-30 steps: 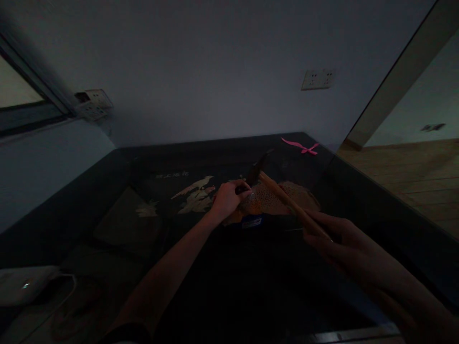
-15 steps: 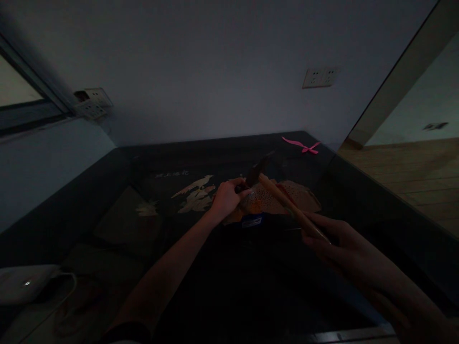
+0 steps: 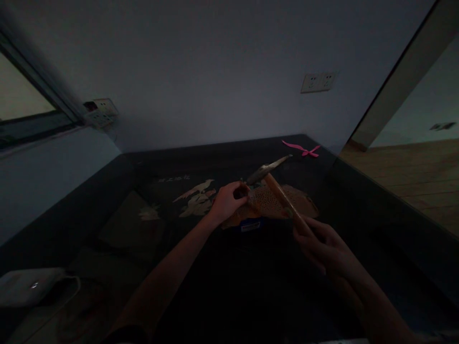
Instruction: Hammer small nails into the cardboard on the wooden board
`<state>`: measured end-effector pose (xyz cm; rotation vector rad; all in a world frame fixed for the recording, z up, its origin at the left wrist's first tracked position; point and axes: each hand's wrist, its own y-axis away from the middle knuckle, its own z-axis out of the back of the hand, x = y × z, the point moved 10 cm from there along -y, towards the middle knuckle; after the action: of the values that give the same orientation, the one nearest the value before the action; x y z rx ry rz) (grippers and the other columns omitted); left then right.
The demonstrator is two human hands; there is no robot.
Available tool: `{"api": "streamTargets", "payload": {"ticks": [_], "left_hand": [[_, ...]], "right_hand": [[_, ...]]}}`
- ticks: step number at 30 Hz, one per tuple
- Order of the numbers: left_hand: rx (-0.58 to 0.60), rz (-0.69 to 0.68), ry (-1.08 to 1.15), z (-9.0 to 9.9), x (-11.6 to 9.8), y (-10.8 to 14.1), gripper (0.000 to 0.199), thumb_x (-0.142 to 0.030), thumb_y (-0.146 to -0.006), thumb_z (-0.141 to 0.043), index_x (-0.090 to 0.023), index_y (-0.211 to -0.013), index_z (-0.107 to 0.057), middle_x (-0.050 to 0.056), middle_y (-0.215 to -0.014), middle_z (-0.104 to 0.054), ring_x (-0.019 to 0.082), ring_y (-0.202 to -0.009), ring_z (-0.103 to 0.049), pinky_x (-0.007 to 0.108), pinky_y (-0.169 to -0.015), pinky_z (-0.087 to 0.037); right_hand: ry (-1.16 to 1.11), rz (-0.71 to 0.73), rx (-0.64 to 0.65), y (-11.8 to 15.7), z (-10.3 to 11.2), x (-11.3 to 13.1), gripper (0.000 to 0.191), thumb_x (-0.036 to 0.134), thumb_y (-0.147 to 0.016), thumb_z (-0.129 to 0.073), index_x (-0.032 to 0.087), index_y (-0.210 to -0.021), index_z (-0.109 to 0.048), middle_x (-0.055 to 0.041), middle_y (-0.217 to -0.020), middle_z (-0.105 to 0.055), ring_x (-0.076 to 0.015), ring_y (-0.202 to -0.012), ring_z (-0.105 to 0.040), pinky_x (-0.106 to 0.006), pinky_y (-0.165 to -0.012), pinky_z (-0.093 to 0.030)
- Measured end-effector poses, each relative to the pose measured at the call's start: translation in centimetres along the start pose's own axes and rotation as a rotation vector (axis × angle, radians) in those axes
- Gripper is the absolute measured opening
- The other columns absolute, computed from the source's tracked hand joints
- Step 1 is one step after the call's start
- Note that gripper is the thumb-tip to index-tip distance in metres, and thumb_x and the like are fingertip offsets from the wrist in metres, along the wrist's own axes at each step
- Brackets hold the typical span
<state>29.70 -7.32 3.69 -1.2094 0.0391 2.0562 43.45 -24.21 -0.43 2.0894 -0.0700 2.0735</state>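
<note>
My right hand (image 3: 324,246) is closed around the wooden handle of a hammer (image 3: 283,195). The hammer's long, pointed metal head lies just right of my left fingertips. Thumb and forefinger of my left hand (image 3: 229,201) are curled into a pinch at the upper left of a brownish, speckled slab (image 3: 267,203); what they hold is too small and dark to make out. Against the slab's near edge sits a dark blue object with a pale label (image 3: 251,225).
A dark tabletop with a pale bird picture (image 3: 195,196) spreads around the hands. A pink ribbon (image 3: 303,149) lies at the back right. On the left is a white device (image 3: 30,284) with a cable. Wall sockets (image 3: 318,82) are above the back edge.
The hammer head, blurred before, has shifted a little right and now shows sharply. My right hand has moved slightly left. My left hand stays at the slab, and the view has tilted slightly.
</note>
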Motion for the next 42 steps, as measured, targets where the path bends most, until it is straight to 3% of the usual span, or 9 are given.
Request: {"api": "streamTargets", "payload": {"ticks": [3, 8, 10, 12, 14, 16, 21, 27, 42], "left_hand": [[-0.030, -0.107, -0.076, 0.8, -1.7, 0.0, 0.028, -0.020, -0.076, -0.065, -0.016, -0.103, -0.059, 0.006, -0.103, -0.064, 0.017, -0.094, -0.062, 0.031, -0.086, -0.049], [-0.079, -0.284, -0.310, 3.5, -8.1, 2.1, 0.024, -0.023, -0.084, -0.057, -0.020, -0.107, -0.058, 0.007, -0.113, -0.060, 0.020, -0.111, -0.053, 0.035, -0.098, -0.041], [0.041, -0.273, -0.336, 3.2, -9.9, 3.3, 0.018, -0.026, -0.086, -0.054, -0.021, -0.103, -0.060, 0.005, -0.106, -0.063, 0.019, -0.103, -0.057, 0.032, -0.092, -0.043], [0.299, -0.235, -0.349, 0.9, -10.3, 5.1, 0.014, -0.027, -0.088, -0.052, -0.023, -0.098, -0.062, 0.003, -0.098, -0.065, 0.017, -0.092, -0.061, 0.028, -0.084, -0.046], [0.561, -0.219, -0.394, -2.1, -9.5, 7.5, 0.012, -0.025, -0.088, -0.052, -0.023, -0.096, -0.062, 0.001, -0.095, -0.066, 0.015, -0.085, -0.062, 0.025, -0.077, -0.046], [0.709, -0.219, -0.519, -4.6, -7.8, 9.6, 0.013, -0.022, -0.088, -0.052, -0.021, -0.097, -0.061, 0.003, -0.097, -0.066, 0.016, -0.084, -0.063, 0.026, -0.073, -0.047], [0.777, -0.216, -0.853, -8.1, -2.6, 12.2, 0.017, -0.014, -0.088, -0.045, -0.017, -0.099, -0.058, 0.006, -0.098, -0.064, 0.020, -0.081, -0.064, 0.030, -0.069, -0.048], [0.738, -0.215, -0.851, -8.2, -1.5, 12.7, 0.019, -0.012, -0.087, -0.044, -0.018, -0.103, -0.054, 0.006, -0.098, -0.064, 0.020, -0.083, -0.064, 0.031, -0.071, -0.049], [0.716, -0.121, -0.873, -8.7, -1.3, 13.3, 0.022, -0.010, -0.084, -0.042, -0.016, -0.101, -0.055, 0.009, -0.093, -0.064, 0.023, -0.082, -0.063, 0.035, -0.068, -0.050]], "right_hand": [[-0.049, 0.018, 0.004, -0.1, -0.1, -0.1, 0.051, 0.038, -0.076, -0.068, 0.017, -0.121, -0.056, 0.0071, -0.060, -0.045, -0.0016, -0.031, -0.031, -0.014, -0.026, -0.025], [-0.097, 0.014, 0.013, -0.3, 0.0, -0.2, 0.052, 0.037, -0.077, -0.067, 0.017, -0.123, -0.053, 0.0074, -0.059, -0.046, -0.0017, -0.029, -0.031, -0.015, -0.026, -0.024], [-0.097, 0.001, 0.021, -0.4, 0.0, -0.2, 0.053, 0.037, -0.077, -0.067, 0.017, -0.124, -0.052, 0.0076, -0.058, -0.046, -0.0021, -0.029, -0.031, -0.015, -0.027, -0.024], [-0.079, -0.010, 0.027, -0.3, 0.0, -0.2, 0.053, 0.037, -0.078, -0.067, 0.018, -0.125, -0.051, 0.0079, -0.057, -0.045, -0.0028, -0.030, -0.032, -0.016, -0.028, -0.025], [-0.055, -0.019, 0.018, -0.3, 0.1, -0.2, 0.052, 0.036, -0.079, -0.066, 0.018, -0.125, -0.051, 0.0082, -0.055, -0.044, -0.0035, -0.030, -0.032, -0.016, -0.029, -0.026], [-0.043, -0.014, 0.020, -0.3, 0.1, 0.0, 0.051, 0.037, -0.079, -0.065, 0.017, -0.124, -0.051, 0.0084, -0.053, -0.044, -0.0038, -0.030, -0.031, -0.016, -0.029, -0.025], [-0.042, 0.010, 0.037, -0.4, -0.1, 0.0, 0.047, 0.040, -0.079, -0.065, 0.016, -0.118, -0.052, 0.0090, -0.052, -0.045, -0.0032, -0.028, -0.031, -0.015, -0.028, -0.023], [-0.005, 0.017, 0.014, -0.3, 0.1, -0.1, 0.034, 0.040, -0.078, -0.065, 0.016, -0.102, -0.057, 0.0079, -0.055, -0.044, -0.0032, -0.029, -0.032, -0.016, -0.027, -0.024], [-0.057, 0.004, 0.008, -0.3, -0.1, 0.1, 0.048, 0.038, -0.077, -0.067, 0.016, -0.119, -0.054, 0.0087, -0.054, -0.044, -0.0019, -0.029, -0.031, -0.013, -0.026, -0.024]]}}
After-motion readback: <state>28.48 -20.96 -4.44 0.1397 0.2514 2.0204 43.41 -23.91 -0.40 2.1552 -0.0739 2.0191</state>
